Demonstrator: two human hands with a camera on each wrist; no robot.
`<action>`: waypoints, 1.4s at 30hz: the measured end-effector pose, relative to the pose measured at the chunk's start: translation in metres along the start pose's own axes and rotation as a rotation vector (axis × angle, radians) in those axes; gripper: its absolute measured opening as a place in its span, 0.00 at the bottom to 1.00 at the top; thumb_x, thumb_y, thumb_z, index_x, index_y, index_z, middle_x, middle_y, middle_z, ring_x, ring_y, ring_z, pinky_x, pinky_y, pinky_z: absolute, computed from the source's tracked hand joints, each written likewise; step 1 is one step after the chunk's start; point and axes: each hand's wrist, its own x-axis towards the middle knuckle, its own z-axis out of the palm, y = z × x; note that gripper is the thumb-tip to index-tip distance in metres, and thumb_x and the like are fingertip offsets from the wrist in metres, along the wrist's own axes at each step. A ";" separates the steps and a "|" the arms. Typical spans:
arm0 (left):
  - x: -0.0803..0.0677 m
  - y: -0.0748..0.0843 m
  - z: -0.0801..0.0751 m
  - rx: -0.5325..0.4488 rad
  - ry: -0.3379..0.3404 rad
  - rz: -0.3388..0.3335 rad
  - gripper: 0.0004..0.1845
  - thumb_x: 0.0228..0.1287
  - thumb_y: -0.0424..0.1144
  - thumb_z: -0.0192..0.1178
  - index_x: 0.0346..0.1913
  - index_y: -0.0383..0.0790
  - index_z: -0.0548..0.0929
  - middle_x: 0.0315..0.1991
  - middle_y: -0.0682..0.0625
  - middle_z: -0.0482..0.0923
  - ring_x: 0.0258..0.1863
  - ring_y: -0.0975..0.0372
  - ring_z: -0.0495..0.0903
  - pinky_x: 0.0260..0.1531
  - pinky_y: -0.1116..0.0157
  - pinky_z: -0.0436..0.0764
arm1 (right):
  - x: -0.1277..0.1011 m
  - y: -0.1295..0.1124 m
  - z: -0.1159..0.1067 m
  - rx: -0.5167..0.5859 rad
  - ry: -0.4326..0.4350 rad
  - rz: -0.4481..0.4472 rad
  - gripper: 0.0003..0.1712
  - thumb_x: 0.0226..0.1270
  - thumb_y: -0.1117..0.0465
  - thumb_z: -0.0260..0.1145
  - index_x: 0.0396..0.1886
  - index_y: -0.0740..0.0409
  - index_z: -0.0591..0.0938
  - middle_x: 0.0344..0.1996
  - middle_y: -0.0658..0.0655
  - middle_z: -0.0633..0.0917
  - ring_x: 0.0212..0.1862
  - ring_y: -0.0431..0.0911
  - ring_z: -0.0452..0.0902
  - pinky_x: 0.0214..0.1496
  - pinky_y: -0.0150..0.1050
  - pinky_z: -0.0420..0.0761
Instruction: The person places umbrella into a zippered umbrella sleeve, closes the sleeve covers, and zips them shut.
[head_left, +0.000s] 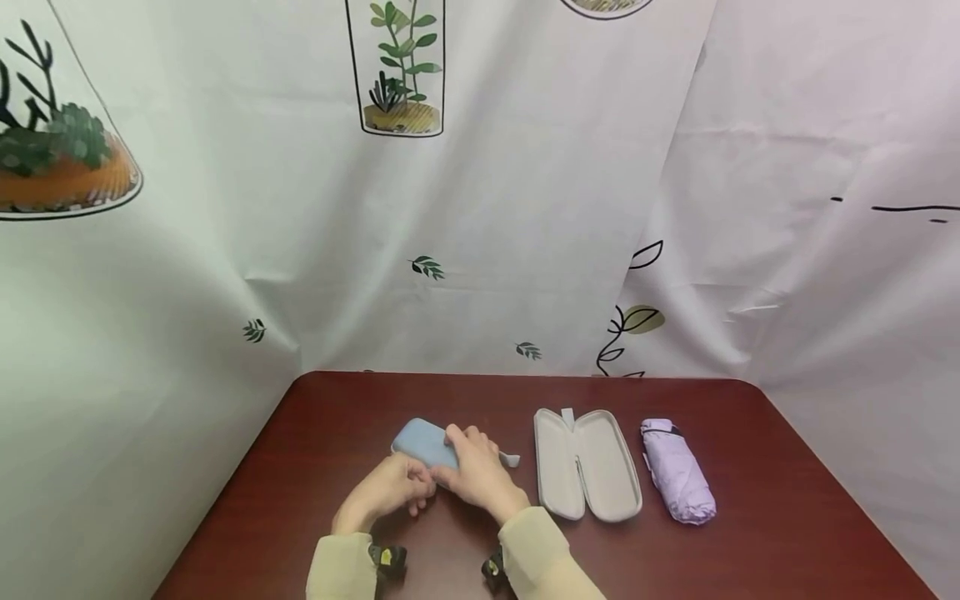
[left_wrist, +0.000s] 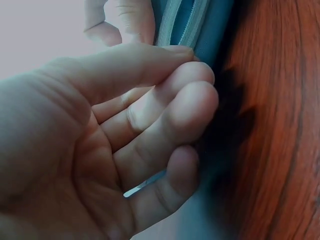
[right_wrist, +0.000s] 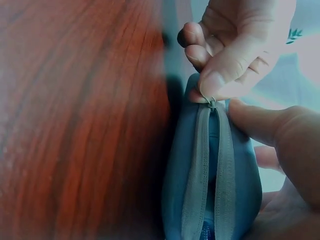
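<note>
A light-blue zip case (head_left: 422,440) lies on the dark red table, left of centre. My right hand (head_left: 480,471) grips it from the right, its thumb on the near side by the zipper. In the right wrist view my left hand (right_wrist: 240,55) pinches the zipper pull (right_wrist: 212,103) between thumb and index finger. The case's zipper (right_wrist: 225,170) is parted along the stretch seen there, with a dark gap between its grey tapes. The left wrist view shows the left hand's other fingers (left_wrist: 192,112) loosely bent. A pale strap (head_left: 510,459) sticks out beyond the right hand.
To the right, an off-white case (head_left: 608,467) lies spread flat, both halves facing up. Beyond it is a lilac folded umbrella (head_left: 677,471). A white printed curtain (head_left: 480,208) hangs behind the table (head_left: 780,517).
</note>
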 end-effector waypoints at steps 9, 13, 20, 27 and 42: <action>-0.003 -0.004 -0.007 -0.024 -0.013 -0.002 0.05 0.58 0.27 0.62 0.26 0.29 0.82 0.19 0.47 0.79 0.16 0.60 0.77 0.20 0.62 0.78 | 0.005 -0.010 0.013 -0.080 0.055 0.032 0.22 0.57 0.49 0.73 0.44 0.52 0.74 0.36 0.54 0.75 0.41 0.50 0.71 0.45 0.48 0.68; -0.004 -0.007 -0.008 -0.045 -0.025 -0.016 0.05 0.57 0.27 0.61 0.26 0.29 0.82 0.19 0.47 0.78 0.15 0.61 0.76 0.19 0.64 0.76 | 0.003 -0.015 0.018 -0.119 0.090 0.032 0.22 0.56 0.49 0.74 0.44 0.52 0.75 0.35 0.55 0.75 0.38 0.50 0.71 0.41 0.46 0.67; -0.005 -0.010 -0.011 -0.070 -0.051 -0.017 0.04 0.57 0.26 0.61 0.27 0.28 0.82 0.19 0.46 0.79 0.16 0.59 0.77 0.19 0.64 0.76 | 0.007 -0.017 0.013 -0.153 0.026 0.031 0.19 0.61 0.49 0.70 0.43 0.52 0.74 0.33 0.54 0.75 0.37 0.50 0.72 0.38 0.45 0.67; -0.004 -0.012 -0.014 -0.043 -0.075 -0.036 0.04 0.60 0.28 0.62 0.30 0.32 0.85 0.21 0.47 0.79 0.17 0.60 0.78 0.21 0.61 0.79 | 0.034 -0.015 -0.027 -0.268 -0.264 -0.127 0.14 0.65 0.67 0.64 0.48 0.48 0.81 0.39 0.51 0.80 0.39 0.44 0.77 0.37 0.38 0.77; -0.003 -0.008 -0.014 -0.019 -0.070 -0.034 0.04 0.62 0.31 0.63 0.32 0.33 0.85 0.22 0.48 0.81 0.19 0.58 0.79 0.27 0.60 0.79 | 0.053 -0.013 -0.040 -1.005 -0.502 -0.530 0.38 0.71 0.55 0.61 0.69 0.11 0.59 0.75 0.44 0.58 0.73 0.48 0.56 0.66 0.43 0.66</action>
